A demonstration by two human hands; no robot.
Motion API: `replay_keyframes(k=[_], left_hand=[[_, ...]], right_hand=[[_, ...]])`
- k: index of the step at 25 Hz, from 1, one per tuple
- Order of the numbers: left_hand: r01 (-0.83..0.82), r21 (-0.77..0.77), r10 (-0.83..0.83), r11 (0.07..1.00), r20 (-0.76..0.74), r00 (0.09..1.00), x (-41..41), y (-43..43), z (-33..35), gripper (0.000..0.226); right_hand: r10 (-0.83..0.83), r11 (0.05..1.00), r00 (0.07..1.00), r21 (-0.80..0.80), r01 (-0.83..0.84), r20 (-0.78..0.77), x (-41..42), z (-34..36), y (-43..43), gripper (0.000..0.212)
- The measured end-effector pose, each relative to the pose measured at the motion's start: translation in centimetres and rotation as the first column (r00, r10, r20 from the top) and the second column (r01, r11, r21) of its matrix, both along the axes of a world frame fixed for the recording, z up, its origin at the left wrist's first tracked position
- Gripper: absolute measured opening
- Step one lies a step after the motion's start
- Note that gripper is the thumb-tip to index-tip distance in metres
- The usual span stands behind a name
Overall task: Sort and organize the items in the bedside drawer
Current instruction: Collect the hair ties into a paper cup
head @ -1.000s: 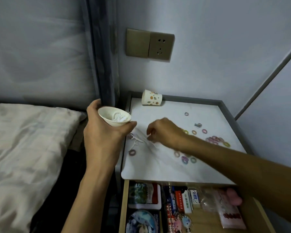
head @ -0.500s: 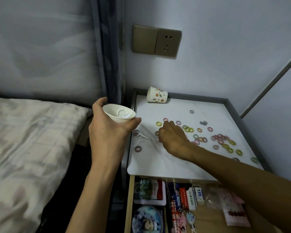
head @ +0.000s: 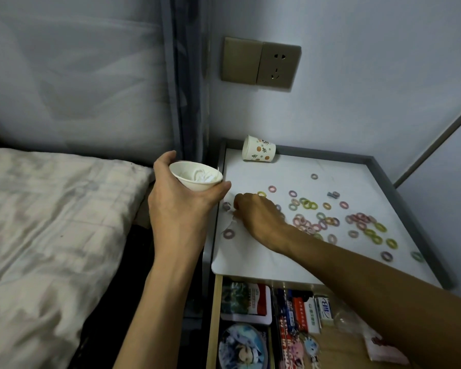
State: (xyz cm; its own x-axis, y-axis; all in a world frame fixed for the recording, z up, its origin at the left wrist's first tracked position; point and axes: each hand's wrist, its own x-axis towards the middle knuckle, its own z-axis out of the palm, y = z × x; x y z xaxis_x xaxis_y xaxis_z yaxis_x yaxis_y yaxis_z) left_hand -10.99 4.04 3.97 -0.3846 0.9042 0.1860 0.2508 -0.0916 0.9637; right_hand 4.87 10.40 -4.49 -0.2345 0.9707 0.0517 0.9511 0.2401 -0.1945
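White cup (head: pixel 194 179): the left hand (head: pixel 181 209) is wrapped round the white cup, thumb on one side and fingers on the other. It holds the cup up just beside the left edge of the worktop (head: pixel 264 259), mouth up and close to the other hand. I think this is so small things can be dropped in fast.
Picking hand: the right hand (head: pixel 258 214) is down on the worktop near its left edge, knuckles up and fingers bent down. I cannot tell if the fingers pinch something or only touch the top, because the back of the hand covers them.
Spread out: many little rings (head: pixel 308 205) in pink, green, yellow and purple lie over the worktop, most of them to the right of the right hand. They look tipped out so they can be sorted.
At the back: a flower cup (head: pixel 258 152) lies on its side against the grey rim.
Below: the drawer (head: pixel 213 315) is pulled open under the worktop, packed with tins, small boxes and charms.
Hard to see: something white sits in the white cup, but I cannot tell what. A thin white bit shows by the right fingers, too small to name. The right arm hides part of the drawer, and the picture edge cuts off the rest.
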Motion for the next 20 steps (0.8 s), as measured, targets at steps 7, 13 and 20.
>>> replay_keyframes(k=[7, 13, 20], left_hand=[[-0.003, 0.003, 0.003, 1.0, -0.003, 1.0, 0.3, 0.0, 0.1, 0.091], [0.007, -0.01, -0.007, 1.0, 0.005, 1.0, 0.8, 0.0, 0.1, 0.091], [0.017, -0.015, -0.017, 1.0, 0.023, 1.0, 0.7, 0.1, 0.2, 0.09]], right_hand=[[-0.104, 0.994, 0.99, -0.011, 0.106, 0.093, 1.8, -0.2, 0.6, 0.014], [-0.157, 0.982, 0.986, -0.093, 0.162, 0.059, 5.0, 2.2, 1.9, 0.028], [0.181, 0.979, 0.982, -0.082, -0.185, -0.062, 2.9, 2.0, 2.0, 0.019]])
